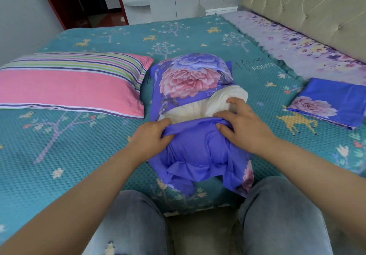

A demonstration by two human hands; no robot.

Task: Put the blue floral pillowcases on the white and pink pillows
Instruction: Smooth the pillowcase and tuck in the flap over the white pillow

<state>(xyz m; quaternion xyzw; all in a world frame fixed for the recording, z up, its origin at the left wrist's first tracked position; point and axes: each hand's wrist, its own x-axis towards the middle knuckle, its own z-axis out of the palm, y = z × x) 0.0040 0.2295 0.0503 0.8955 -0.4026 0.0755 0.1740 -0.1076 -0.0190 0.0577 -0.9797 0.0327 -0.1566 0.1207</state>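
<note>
Mid-bed, the white pillow (208, 104) sits half inside the blue floral pillowcase (198, 151). Our left hand (152, 136) grips the hem; our right hand (237, 122) pinches it, fingers pressing the pillow. We should draw both corners evenly.

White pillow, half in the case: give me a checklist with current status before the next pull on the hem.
1. Left hand grips the hem of the blue floral pillowcase: ok.
2. Right hand pinches the hem, fingers on the white pillow: ok.
3. Far end of pillow seated in the case: ok, the case bulges there.
4. Near end covered: not ok, white still shows.
5. Far corners filled: cannot tell.
6. Pink pillow bare, folded pillowcase waiting on the right: ok.
</note>
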